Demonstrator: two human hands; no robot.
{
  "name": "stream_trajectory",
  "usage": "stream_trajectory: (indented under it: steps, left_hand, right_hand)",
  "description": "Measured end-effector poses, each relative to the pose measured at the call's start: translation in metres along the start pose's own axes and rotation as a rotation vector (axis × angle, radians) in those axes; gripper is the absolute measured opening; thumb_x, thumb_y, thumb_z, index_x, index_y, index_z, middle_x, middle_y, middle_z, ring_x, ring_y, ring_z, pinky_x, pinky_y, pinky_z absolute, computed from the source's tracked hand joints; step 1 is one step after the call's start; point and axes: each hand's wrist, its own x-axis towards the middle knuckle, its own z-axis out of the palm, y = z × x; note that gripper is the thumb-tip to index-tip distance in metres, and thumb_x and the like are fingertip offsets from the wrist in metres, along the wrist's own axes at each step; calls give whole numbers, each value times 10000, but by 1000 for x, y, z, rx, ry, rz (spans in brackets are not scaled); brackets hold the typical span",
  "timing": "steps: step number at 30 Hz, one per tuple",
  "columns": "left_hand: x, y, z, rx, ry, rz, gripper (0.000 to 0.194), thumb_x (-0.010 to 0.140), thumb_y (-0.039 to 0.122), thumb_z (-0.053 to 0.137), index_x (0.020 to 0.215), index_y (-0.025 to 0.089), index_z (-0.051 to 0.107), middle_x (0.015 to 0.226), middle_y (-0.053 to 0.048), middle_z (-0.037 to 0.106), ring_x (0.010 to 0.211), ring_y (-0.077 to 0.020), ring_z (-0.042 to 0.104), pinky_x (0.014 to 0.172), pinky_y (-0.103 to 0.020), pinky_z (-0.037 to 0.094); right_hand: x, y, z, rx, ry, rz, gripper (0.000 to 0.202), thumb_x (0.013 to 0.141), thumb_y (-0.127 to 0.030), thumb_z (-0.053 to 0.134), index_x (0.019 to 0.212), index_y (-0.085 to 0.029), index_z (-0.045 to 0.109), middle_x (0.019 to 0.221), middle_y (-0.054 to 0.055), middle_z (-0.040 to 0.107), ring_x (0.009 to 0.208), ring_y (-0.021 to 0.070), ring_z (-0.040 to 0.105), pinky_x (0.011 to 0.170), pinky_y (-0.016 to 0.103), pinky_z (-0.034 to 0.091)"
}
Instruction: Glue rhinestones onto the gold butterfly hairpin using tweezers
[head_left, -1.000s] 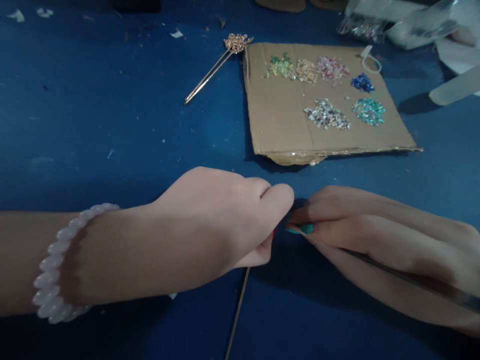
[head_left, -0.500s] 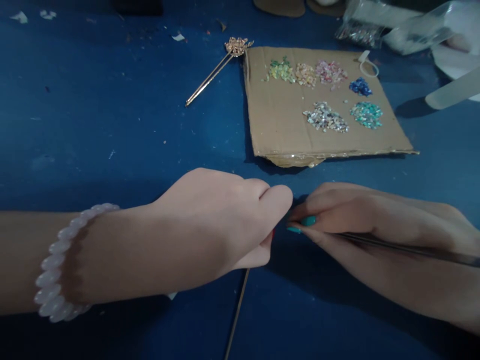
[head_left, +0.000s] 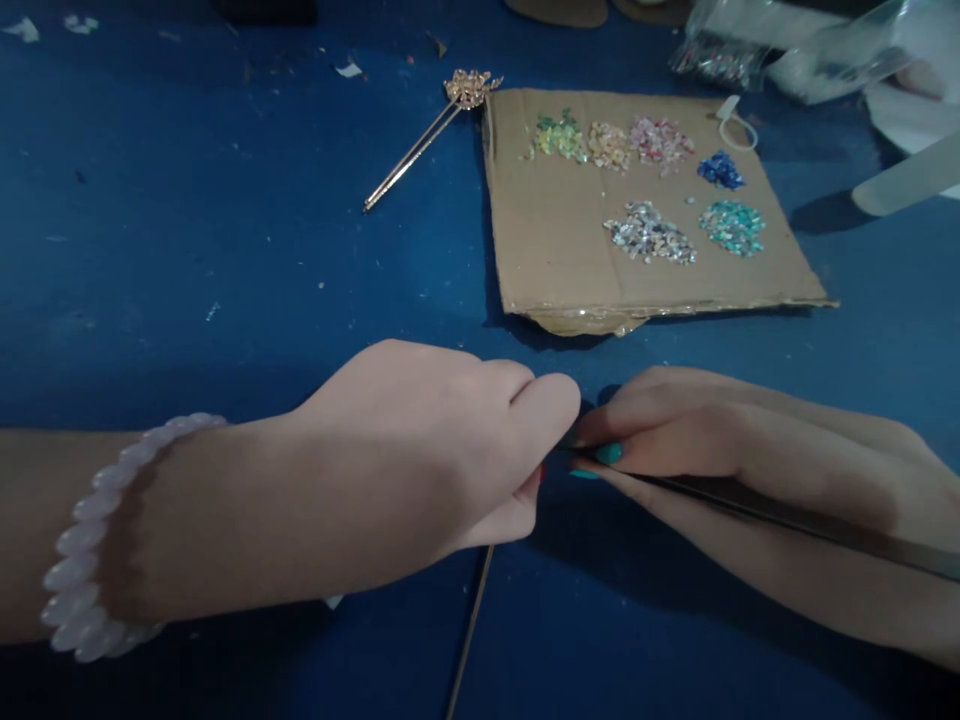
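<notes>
Blue is the colour of the big flat table [head_left: 225,250]. The left hand [head_left: 442,450], below a bracelet of round, pale pink beads [head_left: 82,540], is curled tight around a thin, straight, brownish metal stick [head_left: 471,640]. The stick pokes out below the hand; the fingers hide its top. The right hand [head_left: 720,450], with shiny green-blue nails, pinches a long, thin, dark tool [head_left: 780,520], its tip close beside the left hand. I cannot tell if the tip touches anything. Past the hands, a flat, brown cardboard piece [head_left: 555,250] holds six little heaps of coloured chips. A shiny, pinkish-gold hairpin with a flower top [head_left: 466,88] lies by its corner.
</notes>
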Motion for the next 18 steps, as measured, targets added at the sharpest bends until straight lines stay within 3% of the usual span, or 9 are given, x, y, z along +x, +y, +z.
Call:
stream_trajectory:
  steps: [9,15,18]
  left_hand:
    - [-2,0,1,3,7,17,232,705,122,527,678,213,315,563,55,346,425,-97,295,383,-227,141]
    - [-1,-1,1,15,15,23,230,702,114,514,681,211,307,564,54,338,430,-94,296,389,-228,141]
    - [-1,-1,2,20,26,26,234,693,114,518,681,210,305,567,55,334,434,-93,294,387,-227,141]
  right_hand:
    - [-6,3,7,-68,66,-17,173,920,-265,440,813,-262,575,895,19,660,698,133,649,550,217,541]
    - [-5,1,3,-29,-46,-24,97,894,-223,496,845,-254,573,942,17,664,690,126,647,571,223,551]
    - [-4,1,2,-22,-42,-37,80,879,-208,520,840,-253,573,941,21,665,692,133,651,565,229,553]
